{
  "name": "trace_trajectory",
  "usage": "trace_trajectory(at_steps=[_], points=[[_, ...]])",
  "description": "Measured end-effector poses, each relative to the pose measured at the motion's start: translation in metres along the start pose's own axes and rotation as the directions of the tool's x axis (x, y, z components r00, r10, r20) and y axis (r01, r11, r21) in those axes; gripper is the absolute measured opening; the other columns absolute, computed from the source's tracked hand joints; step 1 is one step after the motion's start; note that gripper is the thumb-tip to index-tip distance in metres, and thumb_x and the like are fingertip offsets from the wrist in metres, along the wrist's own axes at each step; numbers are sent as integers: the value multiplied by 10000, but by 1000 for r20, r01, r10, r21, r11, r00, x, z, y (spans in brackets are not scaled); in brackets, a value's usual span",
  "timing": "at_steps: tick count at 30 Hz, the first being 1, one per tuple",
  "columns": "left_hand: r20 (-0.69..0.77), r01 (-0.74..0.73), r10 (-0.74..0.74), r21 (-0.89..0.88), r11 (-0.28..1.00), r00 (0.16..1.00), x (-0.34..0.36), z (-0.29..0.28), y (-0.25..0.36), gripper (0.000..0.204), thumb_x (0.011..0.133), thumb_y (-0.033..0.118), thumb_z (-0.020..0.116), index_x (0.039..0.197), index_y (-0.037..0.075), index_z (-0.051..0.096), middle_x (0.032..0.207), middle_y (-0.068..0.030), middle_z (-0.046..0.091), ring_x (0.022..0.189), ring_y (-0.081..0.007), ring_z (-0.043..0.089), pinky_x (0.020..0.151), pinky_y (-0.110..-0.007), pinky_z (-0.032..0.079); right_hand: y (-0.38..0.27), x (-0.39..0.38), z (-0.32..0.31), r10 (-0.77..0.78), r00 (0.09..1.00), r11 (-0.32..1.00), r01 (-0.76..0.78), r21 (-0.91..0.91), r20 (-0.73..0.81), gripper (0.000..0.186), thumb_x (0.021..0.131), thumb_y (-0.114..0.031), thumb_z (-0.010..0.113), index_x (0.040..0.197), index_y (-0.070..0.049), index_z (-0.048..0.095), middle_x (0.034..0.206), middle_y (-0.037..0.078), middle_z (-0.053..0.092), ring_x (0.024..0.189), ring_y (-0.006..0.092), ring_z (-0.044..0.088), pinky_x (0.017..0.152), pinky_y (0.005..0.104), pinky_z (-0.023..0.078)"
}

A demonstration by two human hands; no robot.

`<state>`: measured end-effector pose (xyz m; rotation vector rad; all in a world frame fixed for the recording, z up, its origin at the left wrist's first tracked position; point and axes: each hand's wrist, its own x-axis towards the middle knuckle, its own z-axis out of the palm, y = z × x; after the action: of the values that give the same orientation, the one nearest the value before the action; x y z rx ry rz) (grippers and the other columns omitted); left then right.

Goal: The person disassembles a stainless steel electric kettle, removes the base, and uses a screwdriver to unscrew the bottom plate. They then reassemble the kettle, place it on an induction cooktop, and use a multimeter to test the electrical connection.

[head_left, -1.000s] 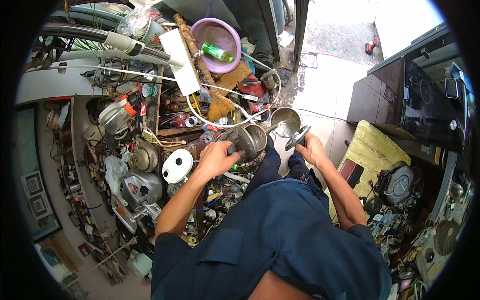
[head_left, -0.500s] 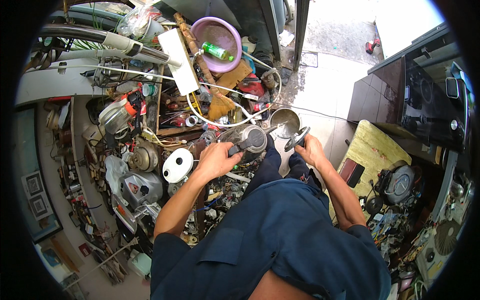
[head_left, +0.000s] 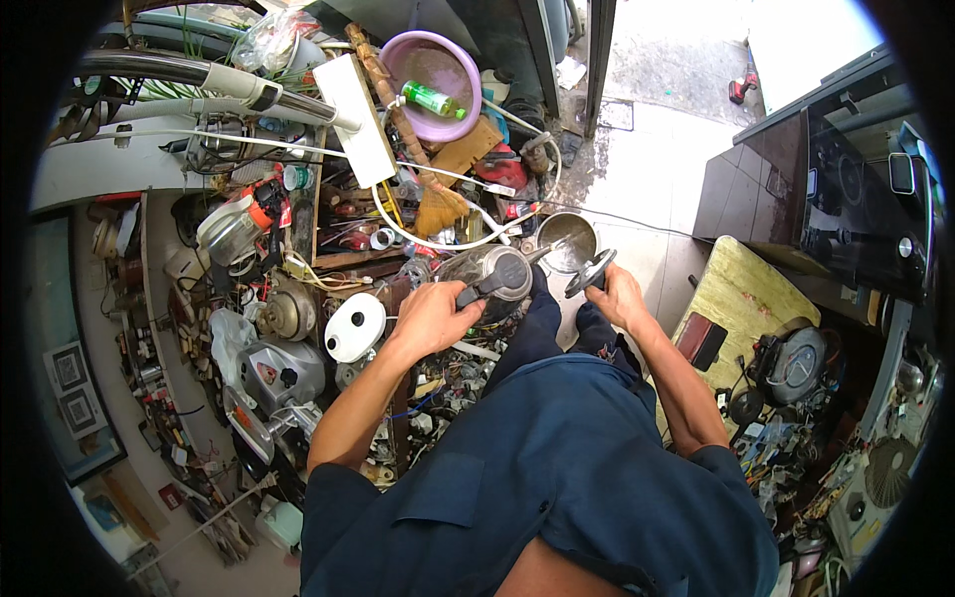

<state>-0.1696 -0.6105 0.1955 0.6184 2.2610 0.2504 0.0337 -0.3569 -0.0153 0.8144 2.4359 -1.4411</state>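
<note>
Here, gripping a dark-handled vessel (head_left: 507,273) in left hand (head_left: 436,316), left of the metal bowl (head_left: 585,231), and a dark-rimmed disc (head_left: 591,273) in right hand (head_left: 621,297).

Floor: pale square tiles (head_left: 652,159) ahead of me, dirt-stained near the doorway.
Doorway: upright dark metal frame (head_left: 598,60).
Light: glaring white daylight ahead, strongest to my right.
Table: worn yellow rectangular tabletop (head_left: 746,289) on my right.
Far left: black-framed rectangular panel (head_left: 60,308), near a long white ledge (head_left: 95,167).
</note>
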Motion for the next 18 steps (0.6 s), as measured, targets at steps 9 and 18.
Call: trace_trajectory(at_steps=[9,18], points=[[-26,-43,44,48,998,999,-1,-1,5,473,955,478,754,966,6,759,633,-166,658,633,-364,690,622,-479,503,-13,-3,-3,13,1000,1000,-13,14,5,406,840,-280,776,1100,7,658,986,278,742,1012,481,711,892,537,548],[-13,-42,44,89,995,999,-1,-5,11,494,976,490,735,947,-3,746,659,-183,665,665,-388,698,639,-496,507,-17,-2,-2,17,1000,999,-16,-41,8,414,843,-295,774,1082,19,649,985,303,736,1002,493,713,893,543,553]])
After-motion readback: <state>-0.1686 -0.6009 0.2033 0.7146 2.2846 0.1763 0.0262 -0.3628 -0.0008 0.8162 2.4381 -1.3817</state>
